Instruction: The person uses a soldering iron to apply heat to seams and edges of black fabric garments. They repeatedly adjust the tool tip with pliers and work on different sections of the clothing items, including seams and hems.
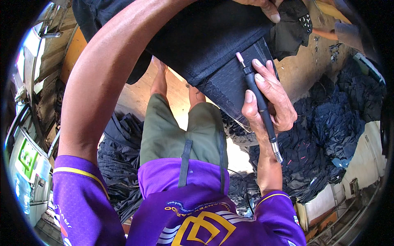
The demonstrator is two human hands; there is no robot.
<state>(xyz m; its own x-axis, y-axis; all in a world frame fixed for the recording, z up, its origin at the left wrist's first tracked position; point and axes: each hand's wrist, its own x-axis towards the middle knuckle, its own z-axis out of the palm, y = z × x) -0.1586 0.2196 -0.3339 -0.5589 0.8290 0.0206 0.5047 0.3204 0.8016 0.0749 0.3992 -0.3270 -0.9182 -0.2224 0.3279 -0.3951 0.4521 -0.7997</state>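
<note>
My right hand (pixel 271 102) is closed round a slim black rotary grinder (pixel 262 100), held like a pen. Its small pink grinding tip (pixel 239 56) points up and to the left, near a seam of the dark fabric. A black denim garment (pixel 209 37) is drawn over a dark, scuffed flat board (pixel 230 84), whose near end is bare. At the top edge, partly cut off, my left hand (pixel 269 8) grips the garment near its right side, thumb on top. My left arm reaches across above the cloth.
Big heaps of dark garments (pixel 324 119) lie on the right, and another pile (pixel 121 160) sits at the left. A bunched black cloth with a white pattern (pixel 304 22) hangs by the board's far end. A thin cable (pixel 248 192) runs below my right arm. Another person's arm (pixel 326 33) shows at upper right.
</note>
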